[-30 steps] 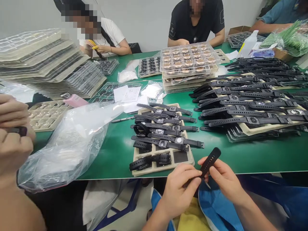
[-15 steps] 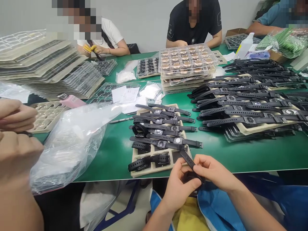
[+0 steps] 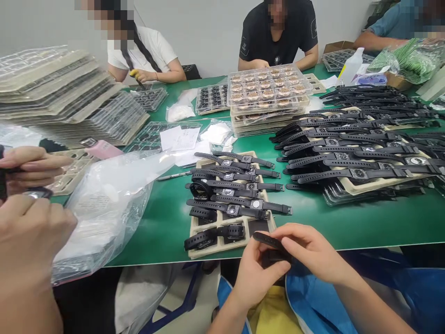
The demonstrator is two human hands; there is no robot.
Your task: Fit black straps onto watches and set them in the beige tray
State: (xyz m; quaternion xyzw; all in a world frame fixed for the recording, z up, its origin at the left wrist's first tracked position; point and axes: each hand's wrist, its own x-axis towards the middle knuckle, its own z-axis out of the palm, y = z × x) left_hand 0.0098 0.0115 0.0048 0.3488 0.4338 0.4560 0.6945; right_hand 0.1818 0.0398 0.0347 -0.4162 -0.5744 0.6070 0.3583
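Just in front of the table's near edge, my left hand (image 3: 257, 269) grips a black watch strap (image 3: 269, 240), its free end pointing up and left. My right hand (image 3: 314, 250) pinches the same strap from the right side. Most of the watch is hidden between my fingers. Beyond my hands lies a beige tray (image 3: 243, 239) with black watches; some are buckled into loops in its compartments, others lie stretched flat across it. The compartment nearest my left hand holds no watch.
At right, black watches (image 3: 359, 174) lie piled on trays. Stacked trays of round parts (image 3: 269, 95) stand mid-table. A plastic bag (image 3: 111, 208) and a co-worker's hands (image 3: 31, 204) are at left. Tall tray stacks (image 3: 45, 88) rise behind. Several people sit around the table.
The strap's free end has swung down and left and is now less upright. At left, the co-worker's hands have moved right, and a watch shows in them.
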